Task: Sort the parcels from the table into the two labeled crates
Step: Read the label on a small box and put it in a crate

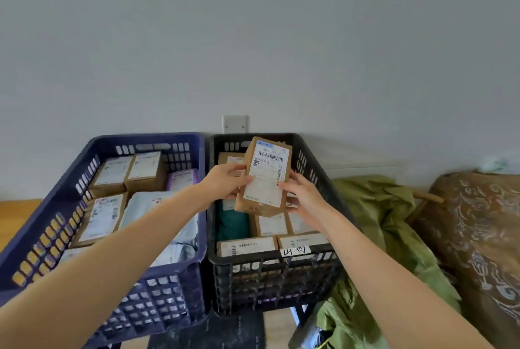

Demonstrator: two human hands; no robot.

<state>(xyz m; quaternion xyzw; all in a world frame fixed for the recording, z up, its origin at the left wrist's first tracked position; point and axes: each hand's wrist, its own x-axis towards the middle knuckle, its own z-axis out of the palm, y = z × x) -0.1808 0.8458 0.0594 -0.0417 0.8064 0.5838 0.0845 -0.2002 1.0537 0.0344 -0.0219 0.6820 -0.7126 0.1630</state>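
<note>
A brown cardboard parcel (263,179) with a white shipping label is held upright above the black crate (323,177). My left hand (226,181) grips its left edge, thumb on the label. My right hand (302,198) holds its right edge from the other side. The black crate carries a handwritten tag (292,250) on its near rim and contains several boxed parcels and a dark green bag (230,222). The blue crate (67,185) to the left holds several brown boxes and pale plastic mailers.
A green cloth (374,208) is heaped to the right of the black crate, with a brown patterned cushion (475,230) beyond it. A grey wall with a socket plate (235,124) stands behind the crates. A wooden surface (17,216) shows at far left.
</note>
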